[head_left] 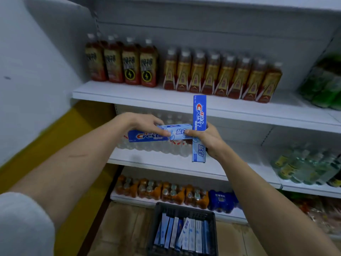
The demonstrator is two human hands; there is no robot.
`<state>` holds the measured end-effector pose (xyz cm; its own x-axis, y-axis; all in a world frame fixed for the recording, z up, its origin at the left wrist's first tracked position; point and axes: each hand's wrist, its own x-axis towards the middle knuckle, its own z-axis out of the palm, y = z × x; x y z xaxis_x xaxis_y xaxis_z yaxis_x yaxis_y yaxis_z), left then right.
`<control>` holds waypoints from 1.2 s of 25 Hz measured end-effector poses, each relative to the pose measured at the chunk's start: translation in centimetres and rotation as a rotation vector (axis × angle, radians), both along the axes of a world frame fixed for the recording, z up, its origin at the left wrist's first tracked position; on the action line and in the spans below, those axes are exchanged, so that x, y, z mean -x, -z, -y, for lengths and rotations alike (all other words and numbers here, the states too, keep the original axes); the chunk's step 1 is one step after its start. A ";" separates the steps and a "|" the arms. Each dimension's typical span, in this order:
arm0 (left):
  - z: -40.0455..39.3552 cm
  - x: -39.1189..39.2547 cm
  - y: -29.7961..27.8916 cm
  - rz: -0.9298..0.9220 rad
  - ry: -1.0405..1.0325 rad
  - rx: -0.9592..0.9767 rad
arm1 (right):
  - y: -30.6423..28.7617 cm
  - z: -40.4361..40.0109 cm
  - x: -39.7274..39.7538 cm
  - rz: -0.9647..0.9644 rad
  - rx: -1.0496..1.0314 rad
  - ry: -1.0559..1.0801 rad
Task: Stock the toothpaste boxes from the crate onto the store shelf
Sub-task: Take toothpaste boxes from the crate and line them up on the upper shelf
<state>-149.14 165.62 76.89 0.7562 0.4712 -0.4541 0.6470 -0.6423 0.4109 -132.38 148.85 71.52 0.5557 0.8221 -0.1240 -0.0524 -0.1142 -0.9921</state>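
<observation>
1. you are gripping a horizontal toothpaste box (147, 134) with your left hand (145, 123), fingers curled over its top and thumb pressing its front face.
2. you are holding an upright toothpaste box (199, 115) in your right hand (208, 138), fingers wrapped round its middle; the thumb is also touching the right end of the horizontal box.
3. the two boxes are meeting at a right angle, the horizontal one's right end lying against the upright one. both are being held in the air in front of the store shelf (166, 97), level with the gap between its upper and middle boards; neither is resting on a board.
4. the crate (158, 215), dark and mesh-walled, is sitting on the floor below your arms, just in front of the lowest board. more toothpaste boxes in the crate (184, 235) are standing on end, packed side by side, one tilting.
5. the upper board is carrying brown drink bottles (221, 76) in rows, with green bottles (324, 84) to the right, blurred.
6. clear bottles (156, 146) are showing behind the held boxes on the middle board.
7. orange bottle packs (162, 193) and a blue pack (221, 201) are sitting on the lowest board.
</observation>
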 end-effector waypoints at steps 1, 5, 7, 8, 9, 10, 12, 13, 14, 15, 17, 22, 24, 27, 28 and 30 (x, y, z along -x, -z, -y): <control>0.0 0.7 -0.1 0.025 0.033 -0.025 | -0.4 -0.6 1.1 0.016 0.000 -0.011; -1.3 4.1 -2.1 0.104 0.031 -0.064 | -2.3 -2.0 3.0 0.090 0.006 -0.049; -2.4 5.5 -4.5 0.149 -0.004 -0.122 | -4.2 -2.6 2.9 0.147 0.019 -0.072; -3.0 5.9 -5.8 0.174 -0.029 -0.152 | -5.4 -2.9 2.7 0.197 0.042 -0.062; -3.7 6.2 -7.1 0.192 -0.046 -0.182 | -6.7 -3.2 2.5 0.239 0.056 -0.049; -4.3 6.4 -8.4 0.201 -0.056 -0.205 | -8.0 -3.5 2.1 0.256 0.051 -0.043; -5.4 6.4 -11.5 0.221 -0.068 -0.228 | -11.3 -4.0 1.2 0.278 0.020 -0.060; -5.8 6.2 -13.1 0.236 -0.075 -0.233 | -13.1 -4.3 0.6 0.303 0.013 -0.072; -6.3 6.1 -15.0 0.257 -0.081 -0.246 | -15.0 -4.7 -0.2 0.339 0.012 -0.078; -6.7 5.9 -16.8 0.287 -0.092 -0.272 | -16.9 -5.0 -1.1 0.395 0.012 -0.075; -7.8 5.6 -20.8 0.358 -0.138 -0.332 | -21.0 -6.1 -2.9 0.548 0.007 -0.054; -10.4 3.6 -28.8 0.430 -0.260 -0.458 | -28.8 -8.6 -6.1 0.739 -0.111 -0.041; -11.1 2.7 -30.9 0.430 -0.276 -0.469 | -30.9 -9.7 -6.9 0.761 -0.140 -0.064; -12.1 1.5 -32.8 0.474 -0.245 -0.455 | -33.5 -11.4 -7.8 0.790 -0.140 -0.092; -12.6 1.2 -33.1 0.479 -0.241 -0.461 | -34.2 -11.9 -8.0 0.816 -0.125 -0.097; -13.8 0.8 -33.8 0.459 -0.235 -0.486 | -35.4 -13.1 -8.4 0.873 -0.088 -0.112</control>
<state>-149.95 179.39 110.73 0.6741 0.7139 0.1895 0.6211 -0.6867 0.3778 -123.93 161.96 106.87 0.3379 0.8641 0.3731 0.7347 0.0055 -0.6783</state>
